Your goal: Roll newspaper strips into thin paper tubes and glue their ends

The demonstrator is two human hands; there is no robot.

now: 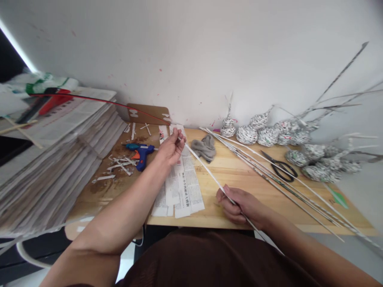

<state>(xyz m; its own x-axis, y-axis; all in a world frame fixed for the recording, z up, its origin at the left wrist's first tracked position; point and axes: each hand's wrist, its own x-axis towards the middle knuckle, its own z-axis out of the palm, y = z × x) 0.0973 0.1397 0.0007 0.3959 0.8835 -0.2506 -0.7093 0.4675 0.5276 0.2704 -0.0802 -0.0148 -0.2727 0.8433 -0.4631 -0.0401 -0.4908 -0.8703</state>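
Note:
A long, thin rolled newspaper stick slants between my two hands. My left hand pinches its upper end above the newspaper strips. Lower down and to the right, my right hand is closed round the stick near the table's front edge. Beyond the right hand the stick runs on down past my wrist. Printed newspaper strips lie flat in a layered pile under and below the left hand. A crumpled grey cloth rests just right of the left hand.
A blue glue gun and paper scraps lie on brown board at left, beside a tall newspaper stack. Several paper sticks, black scissors and woven paper gourds occupy the right side of the table.

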